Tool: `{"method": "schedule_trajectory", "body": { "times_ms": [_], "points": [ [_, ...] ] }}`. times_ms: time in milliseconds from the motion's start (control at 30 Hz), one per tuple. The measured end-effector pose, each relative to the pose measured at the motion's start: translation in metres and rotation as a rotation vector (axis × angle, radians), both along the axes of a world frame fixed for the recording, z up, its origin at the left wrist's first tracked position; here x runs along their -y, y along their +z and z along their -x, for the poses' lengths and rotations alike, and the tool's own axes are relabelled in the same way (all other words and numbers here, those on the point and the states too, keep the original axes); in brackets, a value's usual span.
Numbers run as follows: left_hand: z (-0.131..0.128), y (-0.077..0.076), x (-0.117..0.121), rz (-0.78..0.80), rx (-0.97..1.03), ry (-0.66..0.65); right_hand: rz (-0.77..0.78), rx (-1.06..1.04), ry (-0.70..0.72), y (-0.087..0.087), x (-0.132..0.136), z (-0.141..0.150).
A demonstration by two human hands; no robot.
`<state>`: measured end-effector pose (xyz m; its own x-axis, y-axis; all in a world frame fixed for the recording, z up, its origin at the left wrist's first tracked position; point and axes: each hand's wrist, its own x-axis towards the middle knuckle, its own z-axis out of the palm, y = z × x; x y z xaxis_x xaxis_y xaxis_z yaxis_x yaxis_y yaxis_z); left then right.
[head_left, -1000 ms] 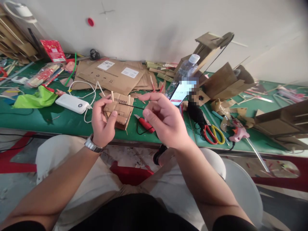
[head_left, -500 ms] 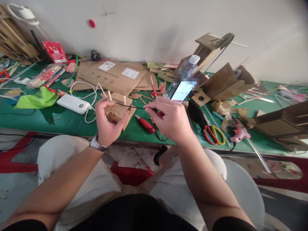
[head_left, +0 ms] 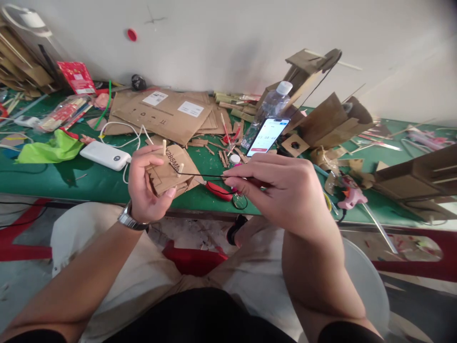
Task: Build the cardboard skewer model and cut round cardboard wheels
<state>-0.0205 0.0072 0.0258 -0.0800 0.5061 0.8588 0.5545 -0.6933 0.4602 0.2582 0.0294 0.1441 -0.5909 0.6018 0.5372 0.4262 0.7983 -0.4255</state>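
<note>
My left hand [head_left: 148, 183] is closed around a small cardboard box [head_left: 173, 174] with two wooden pegs standing up from its top. A thin black cord [head_left: 202, 175] runs from the box, past the front peg, to my right hand [head_left: 274, 188]. There it is pinched between thumb and fingers, and the stretch between the hands is nearly straight. A loose loop of the cord hangs below my right fingers. Under that hand lies a red-handled utility knife [head_left: 218, 191] on the green table.
Behind my hands stand a phone [head_left: 268, 136] and a clear bottle [head_left: 274, 102]. A white power bank [head_left: 105, 156] lies left, flat cardboard [head_left: 160, 114] at the back. At right are a pink glue gun [head_left: 352, 195] and cardboard structures [head_left: 410, 176]. Scraps litter the green table [head_left: 71, 183].
My right hand has moved right and toward me, still pinching the cord. The box in my left hand has tilted and turned, showing more of its top. The view has shifted slightly.
</note>
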Motion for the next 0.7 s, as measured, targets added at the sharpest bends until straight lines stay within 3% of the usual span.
{"method": "schedule_trajectory", "body": {
  "times_ms": [167,400,567,700],
  "points": [
    [0.014,0.003,-0.006,-0.05,0.047,0.055,0.067,-0.025,0.033,-0.003,-0.007,0.003],
    [0.042,0.007,-0.019,-0.144,0.133,0.079,0.052,-0.016,-0.084,-0.019,-0.02,0.007],
    [0.045,0.003,-0.015,0.111,0.096,-0.087,-0.028,-0.112,-0.234,-0.021,-0.026,0.005],
    [0.045,-0.001,-0.013,0.232,0.056,-0.11,-0.136,-0.125,-0.377,-0.033,-0.047,-0.002]
  ]
}}
